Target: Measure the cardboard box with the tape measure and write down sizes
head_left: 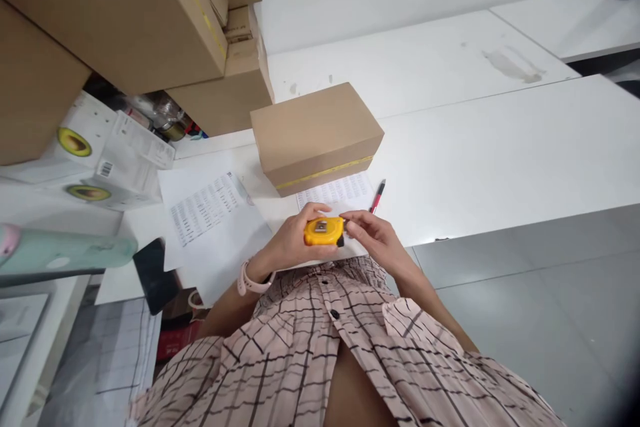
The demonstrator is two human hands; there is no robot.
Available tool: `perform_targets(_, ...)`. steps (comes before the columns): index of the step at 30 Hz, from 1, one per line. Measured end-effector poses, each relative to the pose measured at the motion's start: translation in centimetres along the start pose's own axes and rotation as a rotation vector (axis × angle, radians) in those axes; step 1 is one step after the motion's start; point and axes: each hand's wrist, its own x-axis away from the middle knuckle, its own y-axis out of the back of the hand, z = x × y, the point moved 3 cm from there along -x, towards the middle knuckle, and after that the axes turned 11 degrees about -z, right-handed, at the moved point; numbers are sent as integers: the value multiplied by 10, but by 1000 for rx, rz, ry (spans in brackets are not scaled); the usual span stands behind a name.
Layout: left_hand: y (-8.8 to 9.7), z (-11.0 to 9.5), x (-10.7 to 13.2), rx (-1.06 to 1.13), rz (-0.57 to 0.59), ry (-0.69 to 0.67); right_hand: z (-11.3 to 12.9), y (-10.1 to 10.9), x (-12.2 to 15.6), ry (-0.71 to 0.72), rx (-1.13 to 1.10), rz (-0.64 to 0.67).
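Note:
A yellow tape measure (326, 231) with a metal clip on top and a black corner lies in my left hand (290, 240), the fingers and thumb wrapped round its sides. My right hand (375, 238) is at its right end, thumb and forefinger closed together by the tape's mouth. The end hook between those fingertips is too small to make out. Just beyond my hands a closed brown cardboard box (317, 133) with a yellow strip along its near side stands on the white table (480, 160). A printed sheet (345, 192) sticks out from under the box.
A red and black pen (378, 197) lies right of the printed sheet. More papers (210, 213) and a dark phone (156, 277) are at the left, with a green bottle (75, 249) and white avocado boxes (107, 153). Large cartons (125, 20) are stacked at the back left.

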Motion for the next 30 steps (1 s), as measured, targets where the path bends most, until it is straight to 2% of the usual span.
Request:
perform_targets(2, 20, 5, 1, 34, -34, 23, 4, 10, -13, 22, -25, -20)
perform_targets(3, 33, 7, 1, 43, -80, 33, 9, 18, -24, 52, -36, -77)
perform_targets(6, 83, 12, -4, 88, -303, 69, 34, 54, -77, 199, -49, -368)
perform_targets(8, 119, 17, -11, 133, -489, 57, 53, 74, -123, 287, -40, -500)
perform_targets(11, 166, 27, -26, 168, -698, 40, 71, 84, -192, 314, -11, -525)
perform_targets(13, 186, 35, -36, 186, -751, 88, 72, 77, -227, 256, 56, -499)
perform_targets(15, 195, 44, -45, 196, -751, 150, 67, 64, -247, 191, 177, -468)
perform_targets(18, 194, 52, -57, 197, -707, 198, 55, 47, -254, 100, 306, -390)
perform_targets(24, 182, 46, -82, 203, -595, 196, 41, 41, -244, -86, 101, -254)
perform_targets(30, 185, 48, -96, 242, -537, 221, 40, 42, -240, -158, 52, -357)
